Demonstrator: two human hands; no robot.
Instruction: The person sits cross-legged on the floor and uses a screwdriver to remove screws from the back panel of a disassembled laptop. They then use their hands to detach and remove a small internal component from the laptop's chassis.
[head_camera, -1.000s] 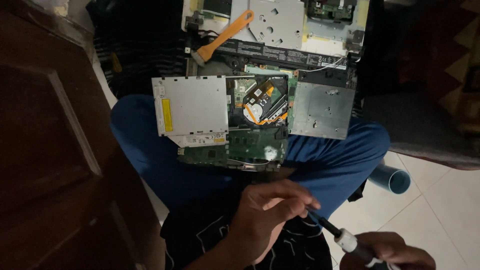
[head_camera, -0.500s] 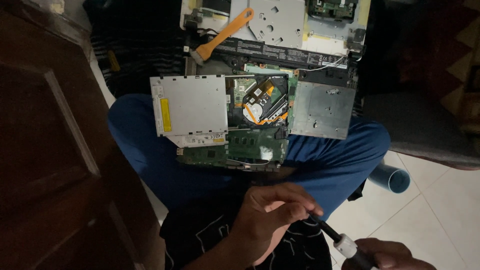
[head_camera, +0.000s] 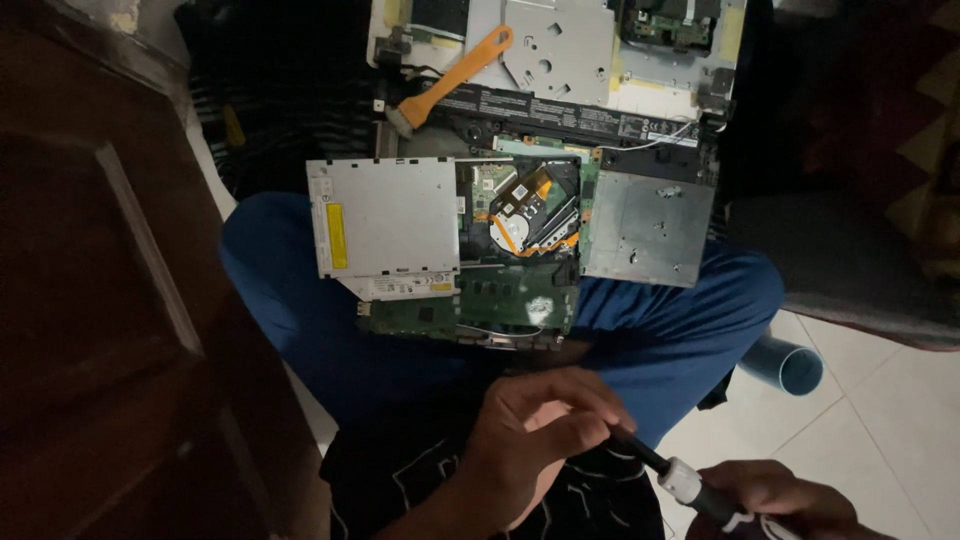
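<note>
Black screwdriver (head_camera: 665, 472) lower between hands than before.

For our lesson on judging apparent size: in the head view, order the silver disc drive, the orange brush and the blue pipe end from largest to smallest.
1. Silver disc drive, clearly largest.
2. Orange brush.
3. Blue pipe end, partly hidden behind the leg, so its rank against the brush is unsure.

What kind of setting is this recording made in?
Probably a home floor used as a repair spot: pale floor tiles, a dark wooden door, and an opened laptop chassis resting on the seated person's blue-trousered lap.
</note>
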